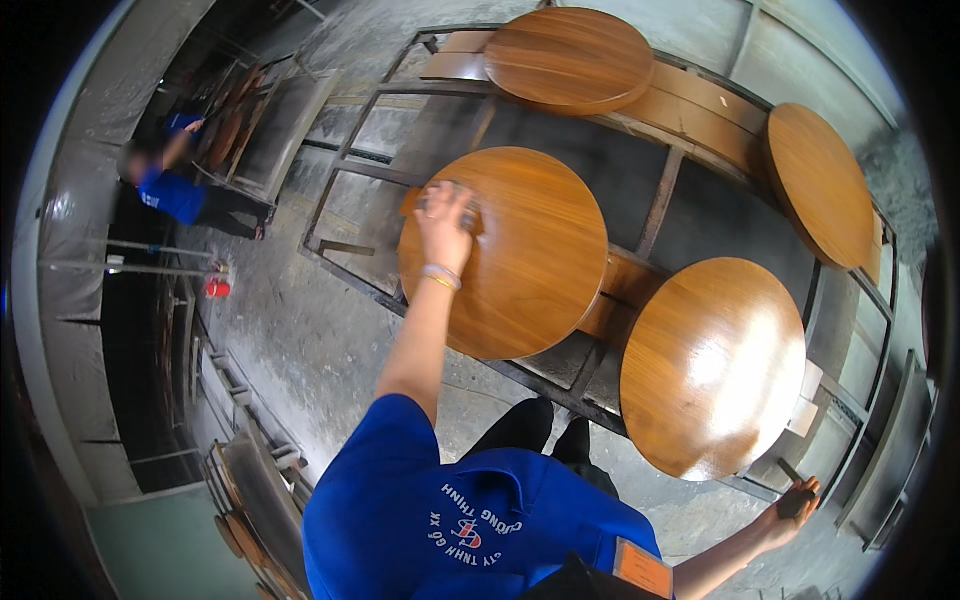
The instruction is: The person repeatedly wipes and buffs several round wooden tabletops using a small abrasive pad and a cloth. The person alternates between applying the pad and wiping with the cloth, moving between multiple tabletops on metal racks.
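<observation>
My left hand [447, 218] is pressed on the upper left part of a round brown wooden tabletop [530, 260]. Its blurred fingers curl over something dark grey, too smeared to name. A second round tabletop [715, 370], glossy with reflected light, lies to the right. Below its lower right edge, my right hand [797, 505] is closed around a small dark pad, apart from the wood. Both tabletops rest flat on a dark metal frame [660, 205].
Two more round tabletops, one at the far side [570, 60] and one at the far right [820, 185], lie on the frame's boards [690, 115]. Another person in blue [175, 195] stands at the left by a rack. A red container [217, 288] sits nearby.
</observation>
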Motion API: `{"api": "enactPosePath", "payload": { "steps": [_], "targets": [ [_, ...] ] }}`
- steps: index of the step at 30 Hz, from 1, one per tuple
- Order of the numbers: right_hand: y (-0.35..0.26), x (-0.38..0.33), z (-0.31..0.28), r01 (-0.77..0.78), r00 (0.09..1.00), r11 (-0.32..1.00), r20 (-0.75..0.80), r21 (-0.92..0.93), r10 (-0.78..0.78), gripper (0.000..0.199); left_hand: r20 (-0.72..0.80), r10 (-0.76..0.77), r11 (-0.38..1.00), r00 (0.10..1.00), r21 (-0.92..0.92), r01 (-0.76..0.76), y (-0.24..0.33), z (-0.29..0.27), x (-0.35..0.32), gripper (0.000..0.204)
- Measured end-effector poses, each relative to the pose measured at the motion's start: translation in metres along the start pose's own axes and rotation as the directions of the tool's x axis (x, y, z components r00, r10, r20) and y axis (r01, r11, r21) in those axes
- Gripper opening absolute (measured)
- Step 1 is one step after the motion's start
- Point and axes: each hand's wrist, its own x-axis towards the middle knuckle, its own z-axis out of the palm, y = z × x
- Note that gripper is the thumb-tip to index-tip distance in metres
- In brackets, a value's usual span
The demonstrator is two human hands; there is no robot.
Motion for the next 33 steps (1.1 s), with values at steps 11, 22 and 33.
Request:
{"api": "enactPosePath", "payload": {
  "steps": [11, 22, 33],
  "targets": [
    [0.0, -0.037, 0.002, -0.001, 0.999, 1.0, -0.043, -0.021, 0.0, 0.035, 0.095, 0.5, 0.853, 0.861, -0.223, -0.472, 0.155, 0.041, -0.034, 0.069],
    [-0.01, -0.049, -0.051, 0.067, 0.978, 0.996, -0.191, -0.064, -0.078, 0.033, -0.029, 0.01, 1.0, 1.0, 0.009, -0.01, 0.098, 0.056, 0.065, 0.066],
    [0.12, -0.085, 0.096, 0.275, 0.904, 0.845, 0.423, -0.459, -0.064, 0.038, 0.293, 0.34, 0.196, 0.894, -0.951, 0.238, 0.224, -0.028, -0.055, 0.035]
  ]
}}
